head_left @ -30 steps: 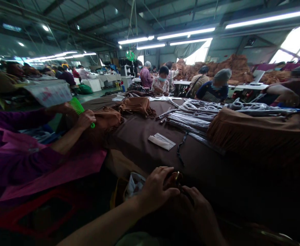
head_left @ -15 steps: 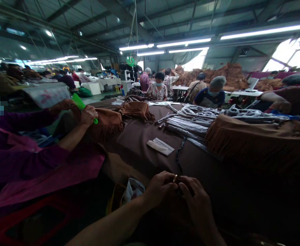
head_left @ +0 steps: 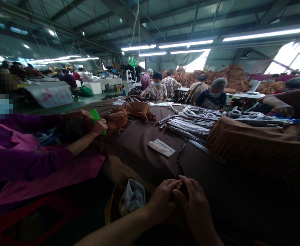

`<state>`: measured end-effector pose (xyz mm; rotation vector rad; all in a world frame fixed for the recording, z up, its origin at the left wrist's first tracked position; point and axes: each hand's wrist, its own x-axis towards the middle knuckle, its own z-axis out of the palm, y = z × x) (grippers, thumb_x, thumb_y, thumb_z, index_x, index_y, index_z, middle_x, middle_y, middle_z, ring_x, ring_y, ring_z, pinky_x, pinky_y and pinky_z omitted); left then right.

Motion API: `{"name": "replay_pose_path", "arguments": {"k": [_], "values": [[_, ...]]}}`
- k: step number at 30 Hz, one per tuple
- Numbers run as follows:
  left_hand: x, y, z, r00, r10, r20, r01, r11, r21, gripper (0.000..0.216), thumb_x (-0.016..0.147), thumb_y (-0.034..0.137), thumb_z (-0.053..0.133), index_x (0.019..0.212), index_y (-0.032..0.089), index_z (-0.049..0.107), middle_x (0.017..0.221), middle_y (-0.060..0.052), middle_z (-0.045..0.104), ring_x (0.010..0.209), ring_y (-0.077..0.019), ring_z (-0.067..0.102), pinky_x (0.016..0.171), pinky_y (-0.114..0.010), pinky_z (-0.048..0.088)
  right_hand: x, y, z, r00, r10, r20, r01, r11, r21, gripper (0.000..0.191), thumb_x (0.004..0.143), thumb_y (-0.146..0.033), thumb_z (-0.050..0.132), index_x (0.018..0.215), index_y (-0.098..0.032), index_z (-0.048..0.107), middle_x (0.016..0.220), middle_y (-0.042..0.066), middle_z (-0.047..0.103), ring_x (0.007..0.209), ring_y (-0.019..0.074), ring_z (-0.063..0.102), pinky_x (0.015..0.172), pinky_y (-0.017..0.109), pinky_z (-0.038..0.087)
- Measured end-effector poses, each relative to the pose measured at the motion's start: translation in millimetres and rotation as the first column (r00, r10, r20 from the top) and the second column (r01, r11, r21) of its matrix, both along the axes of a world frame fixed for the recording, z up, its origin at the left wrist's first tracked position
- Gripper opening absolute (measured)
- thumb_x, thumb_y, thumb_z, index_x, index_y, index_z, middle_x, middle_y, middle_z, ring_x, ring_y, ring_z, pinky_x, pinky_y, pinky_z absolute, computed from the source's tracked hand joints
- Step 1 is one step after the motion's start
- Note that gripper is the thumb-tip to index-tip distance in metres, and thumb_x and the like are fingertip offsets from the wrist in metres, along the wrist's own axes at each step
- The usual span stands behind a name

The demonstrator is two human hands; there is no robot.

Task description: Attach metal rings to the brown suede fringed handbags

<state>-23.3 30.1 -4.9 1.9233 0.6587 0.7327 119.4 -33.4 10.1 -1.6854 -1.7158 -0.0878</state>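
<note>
My left hand (head_left: pixel 163 198) is closed at the near edge of the brown-covered table. A small gold-coloured metal piece (head_left: pixel 180 185) glints faintly at its fingertips, mostly hidden. Close against it, my right hand (head_left: pixel 197 203) has its fingers bent over the same spot; what they grip lies in shadow. Just beyond both hands runs a thin dark cord (head_left: pixel 182 153) across the cloth. A flat clear packet (head_left: pixel 161 147) with pale contents lies further up.
At left, a person in purple sleeves (head_left: pixel 44 157) works a green comb (head_left: pixel 95 119) by a brown fringed bag (head_left: pixel 116 119). Another fringed bag (head_left: pixel 257 136) lies right, beside plastic-wrapped straps (head_left: pixel 188 124). A whitish bag (head_left: pixel 133 196) sits below the table edge.
My right fingers have lifted and bent further over the metal piece, which now shows less. The neighbour's hand and green comb have moved right. The view has shifted slightly.
</note>
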Motion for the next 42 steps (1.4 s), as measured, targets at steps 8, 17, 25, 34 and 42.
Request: {"name": "replay_pose_path", "arguments": {"k": [8,17,25,34,42], "values": [[2,-8,1.5,0.995,0.033,-0.096,-0.021,0.992,0.126,0.056,0.074,0.017,0.059,0.13,0.016,0.052,0.13,-0.011,0.054,0.119,-0.0256,0.048,0.105,-0.041,0.038,-1,1,-4.5,0.994,-0.005,0.106,-0.001,0.998,0.061,0.04,0.095,-0.052,0.04,0.109,-0.019,0.058,0.098,0.01,0.067,0.093,0.0259,0.06,0.084,0.043,0.046],[2,-22,-3.5,0.983,0.099,-0.154,-0.065,0.975,0.211,0.047,0.089,0.03,0.051,0.133,0.015,0.046,0.134,-0.012,0.051,0.122,-0.0238,0.045,0.107,-0.039,0.037,3,-7,3.2,0.996,0.049,0.072,-0.048,0.999,-0.018,0.033,0.096,-0.047,0.04,0.107,-0.023,0.06,0.099,0.006,0.067,0.091,0.0222,0.061,0.08,0.037,0.049],[7,-20,-13.0,0.973,0.105,-0.206,-0.042,0.956,0.289,0.042,0.087,0.033,0.056,0.126,0.017,0.051,0.121,-0.008,0.058,0.108,-0.0226,0.05,0.1,-0.035,0.039,-3,-10,5.0,0.976,0.046,0.212,-0.073,0.99,0.121,0.033,0.095,-0.046,0.046,0.109,-0.019,0.058,0.098,0.009,0.066,0.091,0.0244,0.06,0.082,0.041,0.047],[13,-23,-23.2,0.95,0.102,-0.296,-0.017,0.962,0.274,0.039,0.084,0.035,0.058,0.117,0.016,0.053,0.112,-0.01,0.059,0.101,-0.0243,0.051,0.095,-0.038,0.041,-2,-15,-13.0,0.996,0.061,-0.064,-0.064,0.997,-0.046,0.035,0.094,-0.047,0.046,0.108,-0.018,0.06,0.099,0.01,0.067,0.092,0.0238,0.063,0.08,0.038,0.054],[5,-26,-20.0,0.956,0.065,-0.287,-0.021,0.988,0.154,0.038,0.081,0.035,0.061,0.113,0.015,0.052,0.107,-0.01,0.058,0.097,-0.0222,0.054,0.088,-0.036,0.047,10,-12,-11.8,0.949,0.067,-0.308,-0.151,0.954,-0.259,0.035,0.089,-0.046,0.052,0.112,-0.021,0.062,0.109,0.008,0.067,0.099,0.0229,0.065,0.085,0.036,0.055]]}}
